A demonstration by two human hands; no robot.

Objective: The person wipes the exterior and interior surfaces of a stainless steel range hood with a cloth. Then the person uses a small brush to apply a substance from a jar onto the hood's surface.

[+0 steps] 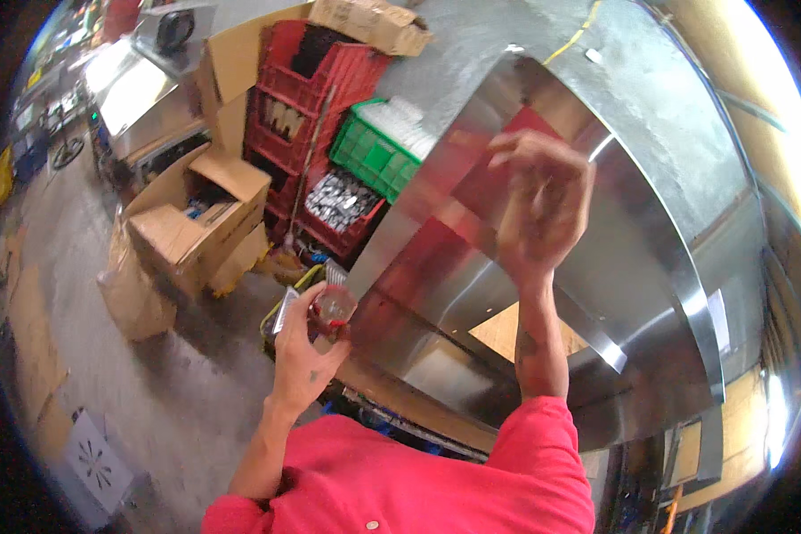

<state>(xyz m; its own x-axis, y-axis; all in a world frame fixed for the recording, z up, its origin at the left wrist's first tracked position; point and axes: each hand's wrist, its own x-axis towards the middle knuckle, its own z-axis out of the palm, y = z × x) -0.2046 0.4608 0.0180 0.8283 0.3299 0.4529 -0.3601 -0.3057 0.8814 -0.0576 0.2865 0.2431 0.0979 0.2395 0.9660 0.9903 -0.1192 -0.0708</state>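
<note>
My left hand (pixel 306 358) is closed round a small round see-through container (pixel 332 309) with red on its rim and side. It is held beside the left edge of a large shiny steel sheet (pixel 614 240). My right hand (pixel 545 198) is raised over the far part of that sheet, its fingers bent and smeared by motion. Whether those fingers hold anything is hidden. A rectangular opening (pixel 512 331) in the sheet, beside my right forearm, shows a tan surface. Red reflections lie across the steel.
Left of the sheet stand stacked red crates (pixel 307 107), a green crate (pixel 374 151) and a red bin of small metal parts (pixel 340 200). An open cardboard box (pixel 173 233) stands farther left. A yellow cable (pixel 578 34) runs along the floor beyond the sheet.
</note>
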